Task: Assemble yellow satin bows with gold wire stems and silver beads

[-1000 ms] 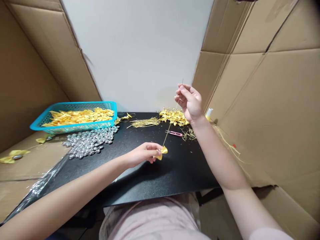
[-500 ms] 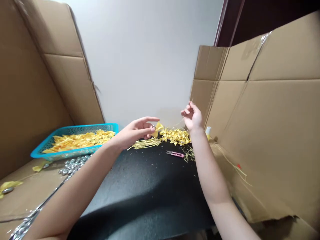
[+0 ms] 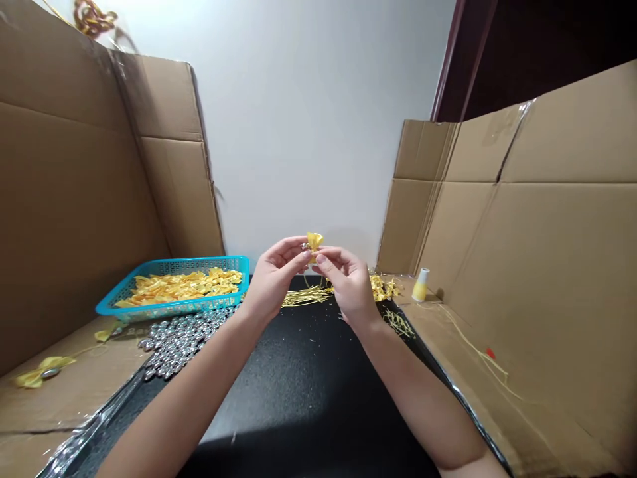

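In front of my chest, both hands meet at a small yellow ribbon bow (image 3: 314, 240). My left hand (image 3: 271, 275) pinches it from the left, with a shiny silver bead (image 3: 304, 246) at its fingertips. From the right, the thumb and fingers of my right hand (image 3: 352, 282) close on the yellow string at the bow's middle. Part of that string (image 3: 307, 279) curves below the fingers; its ends are hidden. Behind the hands lie a bundle of cut yellow strings (image 3: 306, 296) and a pile of finished-looking yellow bows (image 3: 384, 288), partly covered by my right hand.
A blue basket (image 3: 107, 307) of yellow ribbon pieces (image 3: 182, 287) stands left, with many silver beads (image 3: 182, 338) before it. String scraps (image 3: 398, 323) and a thread spool (image 3: 421, 285) are at right. Cardboard walls (image 3: 537, 265) flank the black table (image 3: 279, 385).
My right hand has come down and left from its raised position to meet my left hand at the bow. The view has shifted, showing more of the silver beads.
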`<state>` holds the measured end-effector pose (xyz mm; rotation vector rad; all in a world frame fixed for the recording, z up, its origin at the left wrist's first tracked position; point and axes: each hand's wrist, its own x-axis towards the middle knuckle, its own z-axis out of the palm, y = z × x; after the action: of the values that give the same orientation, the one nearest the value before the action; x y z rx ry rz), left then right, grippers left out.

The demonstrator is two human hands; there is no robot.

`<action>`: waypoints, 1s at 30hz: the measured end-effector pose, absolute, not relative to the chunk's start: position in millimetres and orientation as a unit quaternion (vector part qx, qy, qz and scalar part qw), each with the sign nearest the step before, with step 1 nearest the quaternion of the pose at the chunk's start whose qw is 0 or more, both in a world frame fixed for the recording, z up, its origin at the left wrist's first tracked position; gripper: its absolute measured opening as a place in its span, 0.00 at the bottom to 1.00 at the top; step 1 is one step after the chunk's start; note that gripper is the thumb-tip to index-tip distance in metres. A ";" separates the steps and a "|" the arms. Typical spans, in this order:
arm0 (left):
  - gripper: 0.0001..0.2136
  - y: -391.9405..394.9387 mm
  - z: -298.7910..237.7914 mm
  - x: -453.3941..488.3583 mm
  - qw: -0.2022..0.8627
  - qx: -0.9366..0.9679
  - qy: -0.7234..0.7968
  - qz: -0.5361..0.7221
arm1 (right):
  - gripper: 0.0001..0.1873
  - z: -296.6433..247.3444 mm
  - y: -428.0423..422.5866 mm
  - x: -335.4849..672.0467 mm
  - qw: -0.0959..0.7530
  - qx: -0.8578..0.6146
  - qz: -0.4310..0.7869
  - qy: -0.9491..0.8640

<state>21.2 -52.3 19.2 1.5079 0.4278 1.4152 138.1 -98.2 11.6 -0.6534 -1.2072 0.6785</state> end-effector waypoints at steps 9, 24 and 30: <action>0.13 -63.8 40.9 -11.8 0.383 0.761 0.208 0.480 | 0.05 23.5 -121.2 163.5 0.590 -0.311 0.292 -0.685; 0.12 -80.4 51.4 -23.7 0.238 0.915 0.160 0.285 | 0.04 30.7 -135.0 169.0 0.547 -0.305 0.262 -0.735; 0.11 -77.8 48.6 -23.6 0.231 0.870 0.201 0.386 | 0.04 32.3 -136.9 167.2 0.702 -0.304 0.174 -0.620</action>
<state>-23.6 -77.8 48.6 2.3937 0.5537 1.0613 167.2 -136.9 32.3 -0.6769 -1.3806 0.3877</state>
